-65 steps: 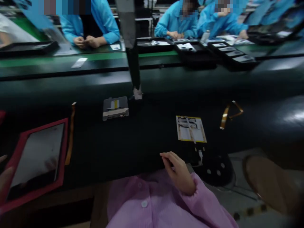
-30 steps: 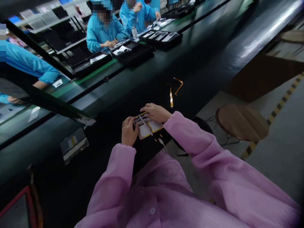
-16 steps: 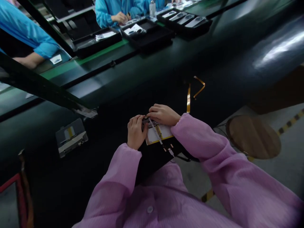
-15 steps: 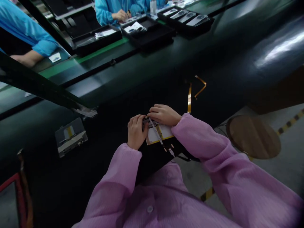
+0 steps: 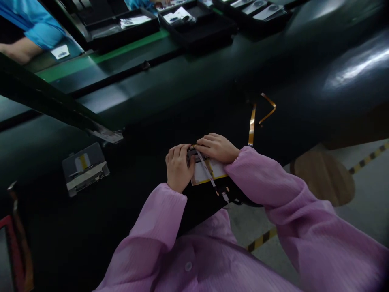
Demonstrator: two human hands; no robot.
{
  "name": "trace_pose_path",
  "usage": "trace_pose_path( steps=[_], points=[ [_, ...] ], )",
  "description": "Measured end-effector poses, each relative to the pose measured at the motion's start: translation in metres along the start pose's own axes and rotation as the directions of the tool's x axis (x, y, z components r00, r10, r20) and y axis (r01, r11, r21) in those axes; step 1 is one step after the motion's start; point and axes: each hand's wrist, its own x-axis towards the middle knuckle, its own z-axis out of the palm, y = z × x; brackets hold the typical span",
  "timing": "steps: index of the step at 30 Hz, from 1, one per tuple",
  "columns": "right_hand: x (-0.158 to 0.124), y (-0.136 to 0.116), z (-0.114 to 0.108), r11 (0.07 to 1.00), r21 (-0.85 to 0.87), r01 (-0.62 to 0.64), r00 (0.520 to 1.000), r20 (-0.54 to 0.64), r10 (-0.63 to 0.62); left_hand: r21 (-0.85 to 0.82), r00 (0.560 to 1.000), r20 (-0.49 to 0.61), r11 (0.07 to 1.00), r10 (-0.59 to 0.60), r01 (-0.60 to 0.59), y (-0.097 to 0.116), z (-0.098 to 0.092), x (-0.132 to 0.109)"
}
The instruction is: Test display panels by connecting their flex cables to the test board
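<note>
My left hand (image 5: 178, 169) is wrapped round the left edge of a flat electronic panel (image 5: 199, 175) with a white face, yellow edging and a dark strip of parts along its far side. My right hand (image 5: 219, 148) presses its bent fingers on the panel's far edge, the fingertips of both hands close together. What lies under the fingertips is hidden. A pale flat ribbon cable (image 5: 207, 168) crosses the panel from the far edge towards me. Its near end meets a small dark connector board (image 5: 222, 190) with a white plug, near the table's front edge.
Left lies a grey open device (image 5: 85, 168) beside a slanted metal post (image 5: 73, 111). Orange flex strips (image 5: 252, 125) lie to the right. A red-framed item (image 5: 13, 251) is at lower left. Across the bench are black trays (image 5: 197, 30), a co-worker's blue sleeve (image 5: 45, 30) and a stool (image 5: 323, 176).
The view has tilted down a little, so the far trays sit higher and the second co-worker is mostly cut off. Both hands keep nearly the same hold on the panel.
</note>
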Motion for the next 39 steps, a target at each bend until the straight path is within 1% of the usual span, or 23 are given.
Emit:
trace_pose_path(
  steps=[2, 7, 11, 17, 23, 29, 32, 36, 38, 39],
  points=[
    [0.0, 0.0, 0.002, 1.0, 0.011, -0.011, 1.0, -0.008, 0.011, -0.001, 1.0, -0.001, 1.0, -0.006, 0.006, 0.001, 0.0, 0.0],
    [0.003, -0.002, 0.002, 0.996, 0.051, -0.067, 0.997, 0.041, 0.065, -0.002, 1.0, 0.0, 1.0, -0.009, 0.009, 0.002, 0.0, -0.001],
    [0.005, -0.002, 0.0, 0.985, 0.095, -0.144, 0.99, 0.007, 0.143, 0.009, 1.0, 0.003, 1.0, -0.004, 0.004, 0.002, -0.001, -0.001],
    [0.008, 0.0, 0.001, 0.958, 0.189, -0.214, 0.977, 0.042, 0.21, 0.022, 1.0, 0.014, 1.0, 0.004, -0.004, 0.002, -0.001, -0.001],
    [0.008, -0.001, 0.005, 0.947, 0.231, -0.225, 0.972, -0.022, 0.236, 0.012, 1.0, 0.005, 1.0, 0.0, 0.0, 0.002, 0.0, -0.001],
    [0.009, -0.003, 0.004, 0.955, 0.199, -0.221, 0.974, -0.008, 0.227, 0.005, 1.0, 0.008, 1.0, -0.007, 0.007, 0.003, 0.0, -0.002],
    [0.009, -0.003, 0.004, 0.961, 0.188, -0.203, 0.976, -0.044, 0.215, 0.002, 1.0, 0.007, 1.0, -0.006, 0.006, 0.002, 0.0, -0.001],
    [0.007, -0.003, 0.0, 0.961, 0.19, -0.199, 0.965, -0.131, 0.226, -0.011, 1.0, -0.004, 1.0, -0.008, 0.008, 0.001, 0.0, 0.0],
    [0.005, -0.004, -0.005, 0.965, 0.172, -0.196, 0.955, -0.19, 0.228, -0.001, 0.999, -0.042, 1.0, 0.026, -0.026, 0.002, -0.003, -0.006],
    [0.003, -0.005, -0.008, 0.968, 0.16, -0.193, 0.948, -0.222, 0.226, 0.016, 0.995, -0.062, 0.997, 0.072, -0.072, 0.003, -0.005, -0.011]
  ],
)
